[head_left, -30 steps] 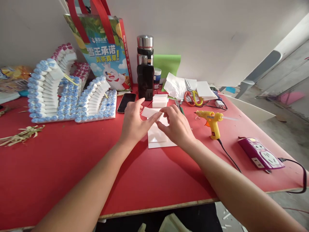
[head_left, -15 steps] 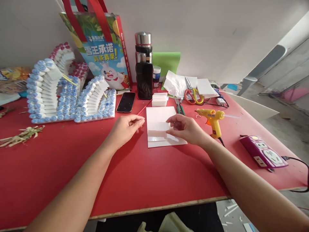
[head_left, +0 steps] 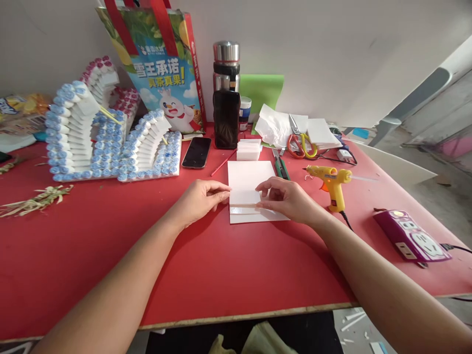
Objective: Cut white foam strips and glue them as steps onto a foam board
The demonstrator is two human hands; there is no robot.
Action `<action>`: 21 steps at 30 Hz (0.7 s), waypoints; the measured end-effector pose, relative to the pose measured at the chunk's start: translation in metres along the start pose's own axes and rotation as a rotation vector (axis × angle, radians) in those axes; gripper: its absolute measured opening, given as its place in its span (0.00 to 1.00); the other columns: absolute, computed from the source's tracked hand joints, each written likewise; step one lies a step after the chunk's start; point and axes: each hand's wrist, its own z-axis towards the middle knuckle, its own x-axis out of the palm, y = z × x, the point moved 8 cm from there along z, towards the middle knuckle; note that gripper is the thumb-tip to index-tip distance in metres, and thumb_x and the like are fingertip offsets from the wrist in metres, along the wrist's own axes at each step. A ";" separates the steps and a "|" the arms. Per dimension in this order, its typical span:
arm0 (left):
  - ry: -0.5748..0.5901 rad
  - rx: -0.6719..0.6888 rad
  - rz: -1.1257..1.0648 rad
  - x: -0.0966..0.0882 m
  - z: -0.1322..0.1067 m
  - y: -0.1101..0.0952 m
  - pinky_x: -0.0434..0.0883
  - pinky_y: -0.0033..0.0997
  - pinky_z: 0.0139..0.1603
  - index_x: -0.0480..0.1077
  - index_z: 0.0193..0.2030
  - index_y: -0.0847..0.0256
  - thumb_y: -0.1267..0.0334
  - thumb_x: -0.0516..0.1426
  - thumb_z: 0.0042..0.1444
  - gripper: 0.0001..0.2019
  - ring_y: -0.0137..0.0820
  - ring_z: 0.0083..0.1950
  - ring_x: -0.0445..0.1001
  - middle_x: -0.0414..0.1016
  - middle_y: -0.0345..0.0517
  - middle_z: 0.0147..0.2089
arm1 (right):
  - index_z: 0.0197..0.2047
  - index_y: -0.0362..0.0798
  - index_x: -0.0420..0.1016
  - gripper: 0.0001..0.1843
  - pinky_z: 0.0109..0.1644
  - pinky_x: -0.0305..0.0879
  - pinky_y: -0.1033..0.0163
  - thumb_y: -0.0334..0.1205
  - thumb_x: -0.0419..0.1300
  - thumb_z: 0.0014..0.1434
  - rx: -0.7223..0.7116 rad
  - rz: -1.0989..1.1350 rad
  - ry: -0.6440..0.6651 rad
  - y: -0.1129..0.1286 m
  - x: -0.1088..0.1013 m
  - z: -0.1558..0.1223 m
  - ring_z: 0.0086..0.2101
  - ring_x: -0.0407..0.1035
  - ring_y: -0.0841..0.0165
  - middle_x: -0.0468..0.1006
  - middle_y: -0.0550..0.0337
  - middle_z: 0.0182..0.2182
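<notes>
A white board [head_left: 250,172] lies flat on the red table. Across its lower part is a thin white strip [head_left: 243,205], with a glossy band just in front of it. My left hand [head_left: 201,200] is at the strip's left end by the board's left edge, thumb and fingers pinched together there. Over the right half of the board, my right hand [head_left: 287,199] grips the strip's other end between thumb and fingers. Those fingers hide that end. Behind the board stands a stack of small white pieces [head_left: 249,150].
Right of the board lie a green utility knife [head_left: 281,166], a yellow glue gun [head_left: 332,184] and a purple power strip [head_left: 411,236]. Scissors [head_left: 298,140], a phone [head_left: 197,152] and a steel flask [head_left: 226,59] are behind. Blue-and-white models [head_left: 79,132] stand at left.
My left hand has moved in to the left end of the strip; before, it was just off the board. My right hand keeps its grip. The view has shifted slightly.
</notes>
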 end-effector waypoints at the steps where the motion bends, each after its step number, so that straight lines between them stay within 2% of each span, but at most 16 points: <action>1: -0.003 -0.004 0.004 0.000 0.000 0.000 0.65 0.27 0.32 0.80 0.50 0.58 0.46 0.63 0.58 0.21 0.27 0.30 0.68 0.80 0.43 0.35 | 0.46 0.48 0.79 0.22 0.33 0.64 0.63 0.52 0.72 0.53 0.002 0.006 0.001 0.000 0.000 0.000 0.29 0.64 0.72 0.74 0.59 0.37; 6: -0.014 -0.022 0.004 0.000 0.000 0.000 0.66 0.27 0.33 0.81 0.52 0.58 0.48 0.64 0.56 0.21 0.27 0.30 0.68 0.77 0.41 0.30 | 0.45 0.48 0.78 0.22 0.32 0.64 0.63 0.53 0.72 0.53 -0.006 0.004 -0.003 0.003 0.000 0.001 0.28 0.63 0.72 0.74 0.59 0.37; 16: -0.006 -0.037 -0.030 0.002 0.001 0.001 0.66 0.27 0.33 0.80 0.53 0.59 0.47 0.67 0.53 0.25 0.27 0.31 0.70 0.78 0.41 0.32 | 0.46 0.49 0.79 0.21 0.34 0.65 0.62 0.54 0.70 0.55 -0.040 -0.104 -0.019 0.003 0.000 0.000 0.30 0.65 0.70 0.75 0.58 0.38; 21: 0.001 -0.035 -0.008 0.002 0.001 0.003 0.65 0.26 0.31 0.79 0.55 0.58 0.48 0.66 0.55 0.24 0.27 0.31 0.70 0.77 0.40 0.31 | 0.46 0.49 0.79 0.21 0.34 0.65 0.62 0.54 0.71 0.55 -0.037 -0.099 -0.019 0.003 0.000 0.001 0.30 0.65 0.70 0.74 0.59 0.38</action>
